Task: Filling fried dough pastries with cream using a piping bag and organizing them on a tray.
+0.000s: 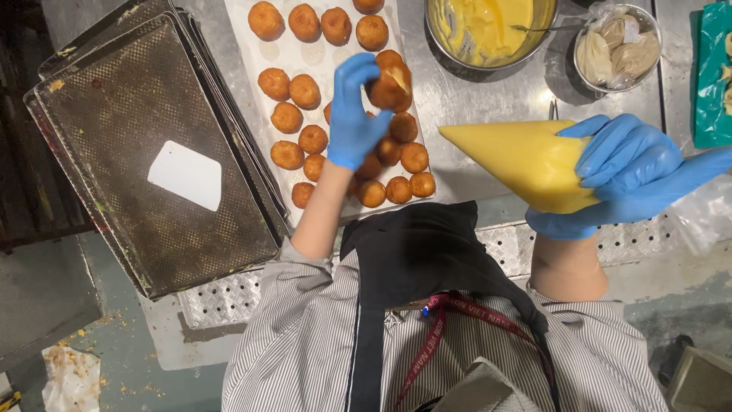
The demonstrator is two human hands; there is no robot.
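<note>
My left hand [352,114] pinches a browned bun [390,82] just above the bun tray [252,53], my right hand [621,175] squeezes the yellow piping bag [518,156] beside it, and a hard squeeze could, I judge, spurt cream off the nozzle.

- My left hand [357,114] covers part of the bun [389,80] it holds and several buns behind it at frame centre.
- My right hand [621,175] wraps the wide end of the yellow piping bag [518,156]; how that end is closed cannot be seen.
- The mixing bowl [488,30] of yellow cream is cut off by the top edge.
- The green item [713,76] at upper right is cut by the right edge; its kind is unclear.
- The small bowl's [618,53] wrapped contents are indistinct.
- The lowest stacked baking trays [114,91] are mostly hidden.
</note>
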